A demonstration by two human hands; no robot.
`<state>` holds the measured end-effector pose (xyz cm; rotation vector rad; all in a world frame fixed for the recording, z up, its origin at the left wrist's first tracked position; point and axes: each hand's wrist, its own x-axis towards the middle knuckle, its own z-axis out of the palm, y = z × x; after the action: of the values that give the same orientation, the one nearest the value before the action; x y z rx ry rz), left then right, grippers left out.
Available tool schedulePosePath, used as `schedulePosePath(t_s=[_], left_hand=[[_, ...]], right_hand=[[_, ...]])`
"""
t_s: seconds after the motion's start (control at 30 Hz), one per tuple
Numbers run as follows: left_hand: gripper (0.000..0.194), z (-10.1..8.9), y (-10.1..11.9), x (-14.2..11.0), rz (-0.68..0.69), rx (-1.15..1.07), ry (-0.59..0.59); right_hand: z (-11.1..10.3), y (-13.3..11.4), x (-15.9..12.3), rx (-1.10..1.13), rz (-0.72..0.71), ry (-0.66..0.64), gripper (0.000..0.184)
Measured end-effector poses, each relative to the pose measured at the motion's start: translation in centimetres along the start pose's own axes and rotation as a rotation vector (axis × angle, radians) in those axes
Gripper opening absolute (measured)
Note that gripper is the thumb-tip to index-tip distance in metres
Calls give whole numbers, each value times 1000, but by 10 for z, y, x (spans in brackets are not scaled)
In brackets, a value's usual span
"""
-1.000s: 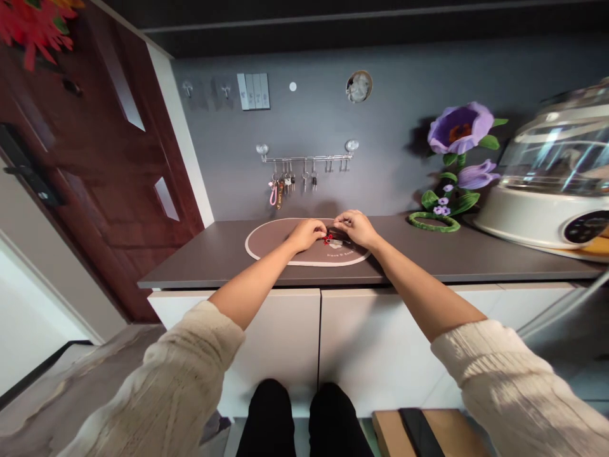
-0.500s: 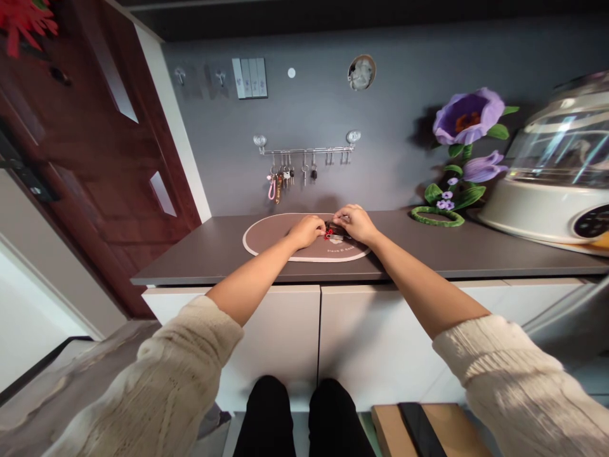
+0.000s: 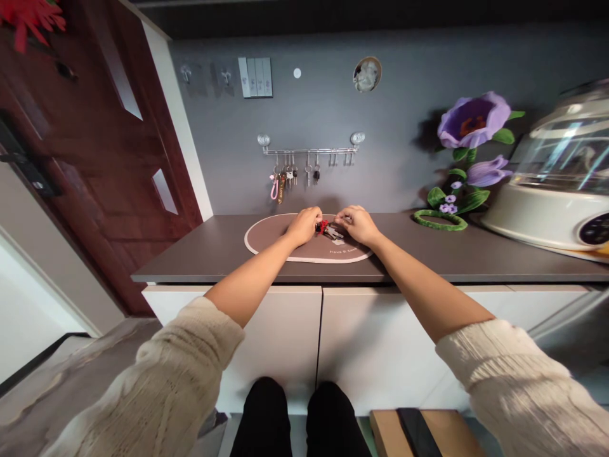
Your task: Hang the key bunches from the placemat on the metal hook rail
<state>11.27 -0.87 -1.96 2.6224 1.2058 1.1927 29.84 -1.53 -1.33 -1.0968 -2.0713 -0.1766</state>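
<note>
Both my hands meet over an oval brown mat (image 3: pixel 271 238) on the grey countertop (image 3: pixel 214 254). My left hand (image 3: pixel 304 225) is closed, its fingers pinching the left end of a small bunch of keys with a red tag (image 3: pixel 326 228). My right hand (image 3: pixel 356 225) is closed on the right end of the same bunch, fingertips pressed together. The keys sit just above the mat between the two hands. Details of the keys are too small to make out.
A chrome hook rail with several hanging keys (image 3: pixel 295 172) is on the grey wall behind. A purple flower ornament (image 3: pixel 464 158) and a white appliance with a clear lid (image 3: pixel 556 184) stand at the right. A dark wooden door (image 3: pixel 90 158) is at the left. White cabinet doors (image 3: pixel 333 343) are below.
The hands stay together over the mat; the red-tagged keys have shifted slightly left and up between the fingers. The view has shifted a little.
</note>
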Motion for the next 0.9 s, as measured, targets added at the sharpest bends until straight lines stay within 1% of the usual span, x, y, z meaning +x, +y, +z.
schedulePosePath(t_s=[0.1, 0.27, 0.37, 0.47, 0.6, 0.7, 0.9], left_hand=[[13, -1, -2, 2, -33, -51, 60], [11, -4, -4, 6, -158, -190, 146], [10, -5, -3, 8, -229, -336, 179], [9, -7, 1, 9, -317, -528, 210], [8, -10, 5, 10, -419, -718, 230], [9, -11, 5, 11, -439, -847, 240], [10, -16, 5, 15, -414, -1079, 303]], right_hand=[[0, -1, 0, -13, 0, 0, 11], [-1, -3, 0, -16, -10, 5, 11], [-1, -4, 0, -18, -20, 10, 11], [-1, -5, 0, -23, -24, 7, 12], [-2, -7, 1, -17, -42, 11, 13], [-3, -9, 1, -17, -51, 17, 13], [-3, -15, 1, -22, -41, 6, 13]])
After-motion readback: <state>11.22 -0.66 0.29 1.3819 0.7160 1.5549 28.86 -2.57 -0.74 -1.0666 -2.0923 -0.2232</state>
